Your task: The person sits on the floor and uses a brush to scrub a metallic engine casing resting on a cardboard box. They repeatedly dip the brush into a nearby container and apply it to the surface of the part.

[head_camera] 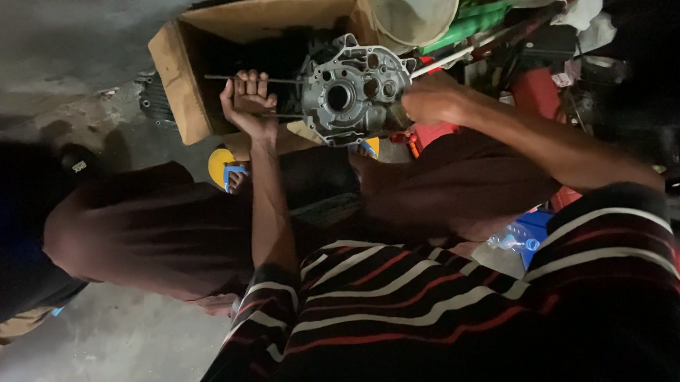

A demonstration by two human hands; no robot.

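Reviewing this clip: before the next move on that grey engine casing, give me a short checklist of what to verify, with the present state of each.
1. Left hand has a closed grip on the thin metal rod: ok.
2. Rod reaches the metal engine casing: ok, though which hole it enters cannot be told.
3. Right hand steadies the casing's right edge: ok, fingers partly hidden.
4. Casing supported from below: cannot tell; it is held up over the knees.
5. Cardboard box behind stands open: ok.
6. Light on the casing bores: not ok, dim and shadowed.
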